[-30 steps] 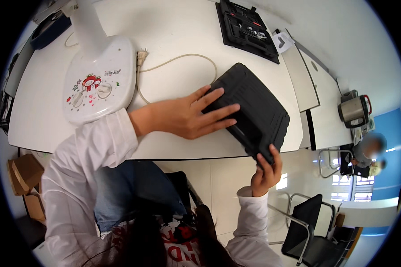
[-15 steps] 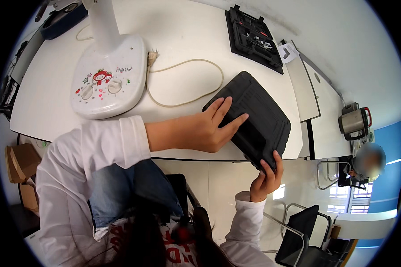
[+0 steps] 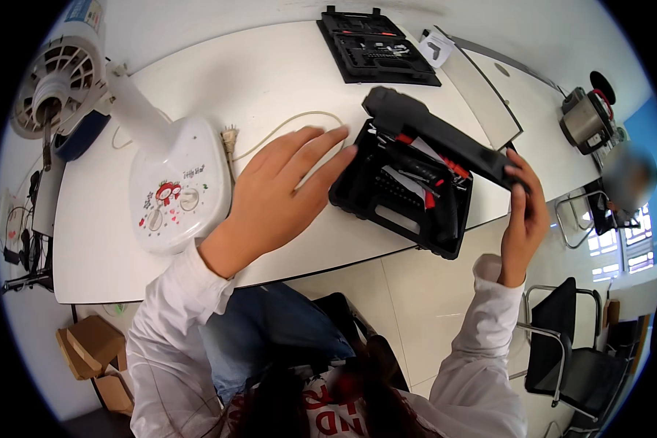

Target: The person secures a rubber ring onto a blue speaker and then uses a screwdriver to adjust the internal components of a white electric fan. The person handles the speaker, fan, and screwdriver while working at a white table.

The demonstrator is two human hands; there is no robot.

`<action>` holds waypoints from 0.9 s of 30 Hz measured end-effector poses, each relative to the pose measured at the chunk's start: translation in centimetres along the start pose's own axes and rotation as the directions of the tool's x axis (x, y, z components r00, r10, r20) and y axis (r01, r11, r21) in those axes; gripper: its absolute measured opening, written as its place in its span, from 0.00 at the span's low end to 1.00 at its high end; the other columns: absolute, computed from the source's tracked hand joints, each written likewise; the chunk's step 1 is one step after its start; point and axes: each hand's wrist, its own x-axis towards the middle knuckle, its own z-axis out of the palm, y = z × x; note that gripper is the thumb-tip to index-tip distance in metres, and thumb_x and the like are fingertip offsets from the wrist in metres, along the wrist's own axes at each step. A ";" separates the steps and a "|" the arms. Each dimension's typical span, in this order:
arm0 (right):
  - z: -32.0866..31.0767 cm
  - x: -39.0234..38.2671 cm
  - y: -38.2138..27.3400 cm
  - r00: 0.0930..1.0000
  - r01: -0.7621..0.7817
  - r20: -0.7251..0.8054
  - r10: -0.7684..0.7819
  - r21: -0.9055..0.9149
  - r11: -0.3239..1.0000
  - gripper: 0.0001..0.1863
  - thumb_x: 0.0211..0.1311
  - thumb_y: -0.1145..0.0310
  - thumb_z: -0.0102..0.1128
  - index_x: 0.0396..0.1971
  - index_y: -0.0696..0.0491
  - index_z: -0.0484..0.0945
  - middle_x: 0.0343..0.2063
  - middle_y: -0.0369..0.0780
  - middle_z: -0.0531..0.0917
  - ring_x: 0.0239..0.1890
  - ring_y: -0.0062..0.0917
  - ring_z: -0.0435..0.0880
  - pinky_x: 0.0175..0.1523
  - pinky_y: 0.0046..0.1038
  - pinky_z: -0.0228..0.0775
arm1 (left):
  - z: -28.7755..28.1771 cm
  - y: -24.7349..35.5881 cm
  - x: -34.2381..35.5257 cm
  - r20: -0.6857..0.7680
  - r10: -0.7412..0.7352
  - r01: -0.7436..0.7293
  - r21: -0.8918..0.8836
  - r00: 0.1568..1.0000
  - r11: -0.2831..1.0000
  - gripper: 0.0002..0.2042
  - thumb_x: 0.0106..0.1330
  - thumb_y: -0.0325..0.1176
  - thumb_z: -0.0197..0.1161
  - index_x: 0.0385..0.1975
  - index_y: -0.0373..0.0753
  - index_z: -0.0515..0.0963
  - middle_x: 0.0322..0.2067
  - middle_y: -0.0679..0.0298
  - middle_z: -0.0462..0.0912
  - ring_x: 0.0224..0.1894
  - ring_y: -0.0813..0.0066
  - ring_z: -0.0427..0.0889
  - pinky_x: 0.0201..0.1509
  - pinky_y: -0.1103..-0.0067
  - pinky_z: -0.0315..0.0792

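A black plastic tool case (image 3: 376, 217) lies on the white table near its front edge, its lid (image 3: 445, 135) partly raised. Inside are several hand tools with black and red handles (image 3: 429, 191), lying jumbled; I cannot make out each kind. My right hand (image 3: 525, 212) grips the right end of the lid, thumb and fingers closed on its edge. Just left of the case hovers my left hand (image 3: 277, 193), fingers stretched out and holding nothing. Beside that hand stands the white base of a fan (image 3: 179, 193), with two knobs and cartoon prints.
The fan's cord and plug (image 3: 229, 139) lie behind my left hand. A second black tool case (image 3: 376, 47) rests opened at the table's back, beside a white box (image 3: 436, 47). Right of the table stand a cooker (image 3: 586, 123), a black chair (image 3: 555, 343) and a seated person (image 3: 628, 179).
The black case was shut; its lid has been lifted by my right hand and the tools inside show. My left hand has come off the case, to the left. The view has shifted.
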 end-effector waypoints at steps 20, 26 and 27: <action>1.4 14.8 14.1 0.898 -0.426 0.098 0.430 -0.058 0.903 0.22 0.64 0.48 0.54 0.43 0.52 0.79 0.22 0.29 0.74 0.21 0.12 0.65 0.25 0.17 0.52 | 3.1 2.2 -4.6 0.402 0.028 0.065 -0.216 0.915 0.974 0.22 0.55 0.31 0.63 0.51 0.37 0.73 0.51 0.61 0.75 0.59 0.59 0.68 0.55 0.69 0.70; 3.1 14.5 19.1 0.846 -0.430 0.231 0.480 -0.237 0.871 0.25 0.62 0.48 0.56 0.45 0.56 0.77 0.35 0.41 0.82 0.34 0.27 0.78 0.42 0.27 0.68 | 2.7 3.3 -4.7 0.392 0.029 0.052 -0.194 0.919 0.980 0.19 0.55 0.31 0.62 0.49 0.38 0.75 0.49 0.61 0.77 0.58 0.60 0.69 0.50 0.71 0.72; 3.5 14.0 19.5 0.905 -0.314 0.184 0.383 -0.317 0.895 0.25 0.62 0.49 0.56 0.46 0.56 0.76 0.36 0.42 0.83 0.35 0.30 0.79 0.43 0.28 0.68 | 2.6 3.2 -4.7 0.405 0.031 0.048 -0.181 0.914 0.982 0.19 0.55 0.31 0.62 0.49 0.38 0.75 0.49 0.61 0.77 0.58 0.60 0.69 0.50 0.71 0.72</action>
